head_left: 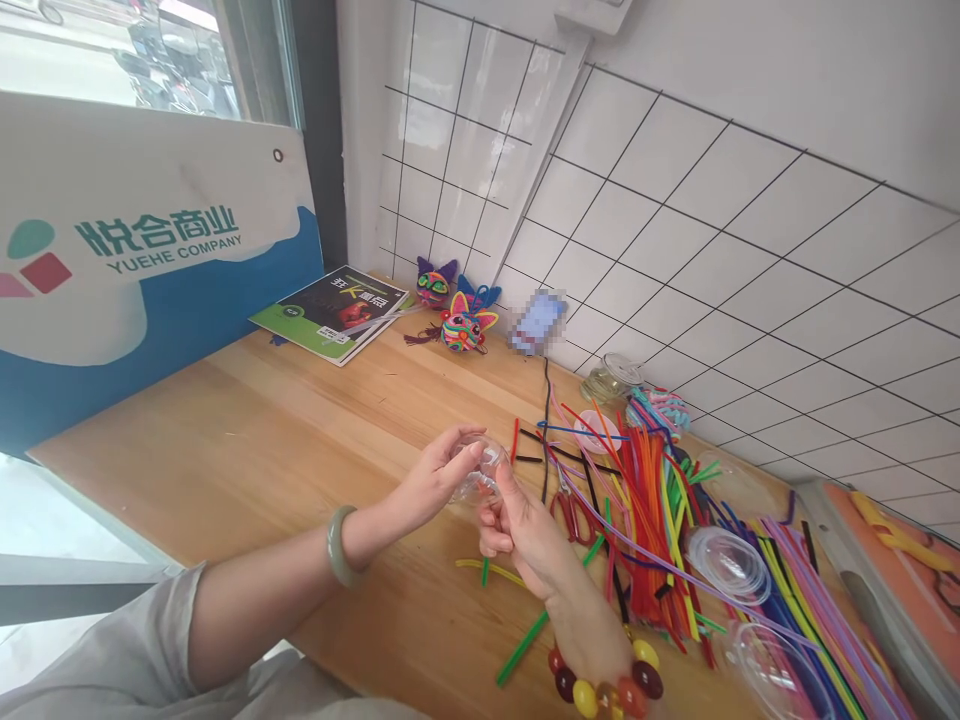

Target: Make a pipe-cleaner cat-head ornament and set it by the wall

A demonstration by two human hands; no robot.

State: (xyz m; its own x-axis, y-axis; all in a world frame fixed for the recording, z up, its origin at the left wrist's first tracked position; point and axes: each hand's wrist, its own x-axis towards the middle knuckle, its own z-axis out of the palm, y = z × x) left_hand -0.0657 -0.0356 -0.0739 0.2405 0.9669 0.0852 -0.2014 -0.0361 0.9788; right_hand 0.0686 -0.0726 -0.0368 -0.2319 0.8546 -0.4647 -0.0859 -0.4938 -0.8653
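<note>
A clear, rounded plastic shell (pixel 489 458) is held between my two hands above the wooden table; much of it is hidden by fingers, and I cannot tell whether it is one piece or two. My left hand (pixel 429 480), below a pale green bangle (pixel 342 546), grips it from the left with curled fingers. From the right, my right hand (pixel 525 535) presses it with the thumb, the other fingers folded underneath. Red-handled scissors (pixel 571 515) and loose pipe cleaners lie just beyond my right hand. A green pipe cleaner (pixel 523 648) lies by that wrist.
Bundled pipe cleaners (pixel 652 530), a coil of clear tubing (pixel 729 567) and a clear plastic dome (pixel 776 665) crowd the right side. A striped cat-like ornament (pixel 463 330), a booklet (pixel 334 312) and a jar (pixel 609 378) stand or lie farther back, near the gridded wall.
</note>
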